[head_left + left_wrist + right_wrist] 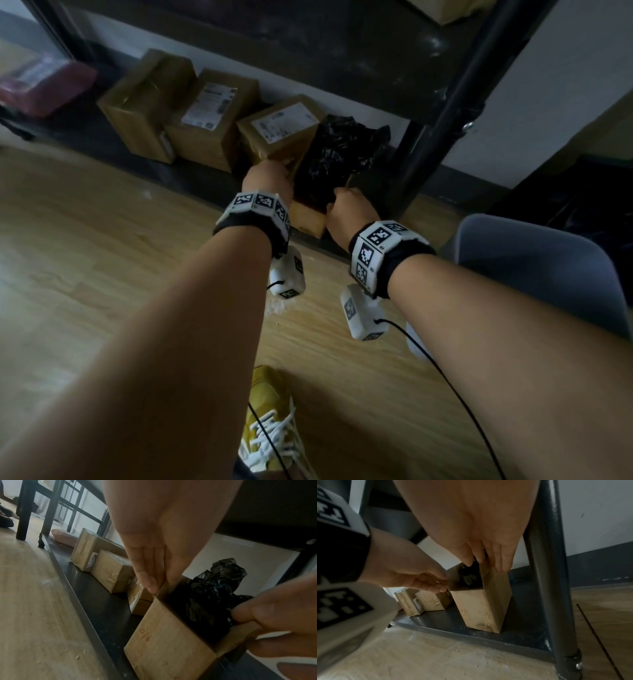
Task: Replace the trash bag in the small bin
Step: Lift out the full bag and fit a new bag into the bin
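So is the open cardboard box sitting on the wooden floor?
No, the open box stands on the dark bottom shelf of the rack.

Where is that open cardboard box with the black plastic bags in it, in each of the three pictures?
Head view: the open cardboard box sits at centre, between the two hands, black plastic bags bulging from its top.
Left wrist view: lower centre-right, its near wall filling the bottom.
Right wrist view: centre, upright on the dark bottom shelf.
Shared landmark: the sealed cardboard boxes in a row to its left.
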`<control>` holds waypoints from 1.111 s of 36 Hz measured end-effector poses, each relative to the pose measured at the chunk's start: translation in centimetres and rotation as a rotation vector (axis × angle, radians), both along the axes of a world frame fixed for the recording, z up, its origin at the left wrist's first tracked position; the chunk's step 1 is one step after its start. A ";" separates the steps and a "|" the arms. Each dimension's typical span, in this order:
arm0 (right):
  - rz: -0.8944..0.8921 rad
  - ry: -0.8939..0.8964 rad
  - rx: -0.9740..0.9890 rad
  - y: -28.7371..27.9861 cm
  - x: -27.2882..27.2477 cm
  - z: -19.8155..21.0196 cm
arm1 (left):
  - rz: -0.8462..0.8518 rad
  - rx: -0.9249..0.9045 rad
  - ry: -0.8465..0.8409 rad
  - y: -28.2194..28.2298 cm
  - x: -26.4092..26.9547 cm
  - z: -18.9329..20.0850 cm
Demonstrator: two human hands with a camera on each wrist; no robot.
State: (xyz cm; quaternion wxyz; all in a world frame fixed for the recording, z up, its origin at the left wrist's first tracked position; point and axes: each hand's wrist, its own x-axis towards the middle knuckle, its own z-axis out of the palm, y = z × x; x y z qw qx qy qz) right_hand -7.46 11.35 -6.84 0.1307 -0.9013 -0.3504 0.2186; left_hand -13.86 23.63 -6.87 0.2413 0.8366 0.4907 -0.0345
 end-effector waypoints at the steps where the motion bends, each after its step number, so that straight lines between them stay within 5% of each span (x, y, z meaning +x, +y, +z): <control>1: 0.003 -0.003 -0.002 -0.1 0.0 0.0 | 0.006 0.003 -0.001 0.0 -0.1 -0.1; 10: -0.057 -0.012 0.004 -0.2 -1.0 0.6 | 0.059 -0.072 0.027 -0.6 -2.5 0.3; 16: 0.014 -0.209 0.072 0.7 -0.7 0.9 | 0.118 -0.209 -0.090 -1.2 -3.1 -0.8; 19: 0.144 -0.351 -0.038 1.4 -0.3 0.7 | 0.150 -0.235 -0.148 -1.2 -3.4 -0.7; 27: 0.286 -0.373 -0.320 3.1 0.4 0.3 | 0.217 -0.284 -0.223 -0.7 -3.9 -1.0; 34: 0.248 -0.410 -0.244 3.0 0.3 0.9 | 0.296 -0.345 -0.377 -0.4 -3.8 -1.7; 40: 0.059 -0.310 0.014 2.3 -0.3 1.8 | 0.279 -0.339 -0.420 -0.6 -3.5 -2.0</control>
